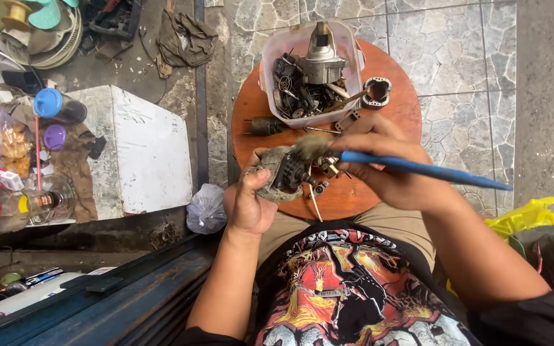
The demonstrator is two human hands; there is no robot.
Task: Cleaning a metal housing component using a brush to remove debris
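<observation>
Head view is looking straight down at my lap, where I am holding a small grimy motor (283, 173) just above the near edge of a round wooden surface (405, 109). My left hand (249, 204) is closing around the motor from below and the side, fingers curled tight on its casing, tilting its open face up toward the brush, I judge so the bristles can get into it. My right hand (386, 168) is wrapping around a blue-handled paintbrush (418, 168), gripping it near the bristle end like a pen; the worn bristles are touching the top of the motor, and the long handle is pointing off to my right.

Further back on the surface a clear plastic tub (270, 83) is holding a metal housing and a heap of dark small parts, likely kept together so nothing rolls off. Just beside the tub a dark cylindrical part (265, 125) is lying on its side, and a small grey frame piece (377, 91) is sitting on the right.

To my left, well apart, a white box (149, 154) is standing on the floor, with a blue-capped bottle (59, 106) and a glass bottle (14, 208) near it. A yellow bag (533, 214) is lying at my right.
</observation>
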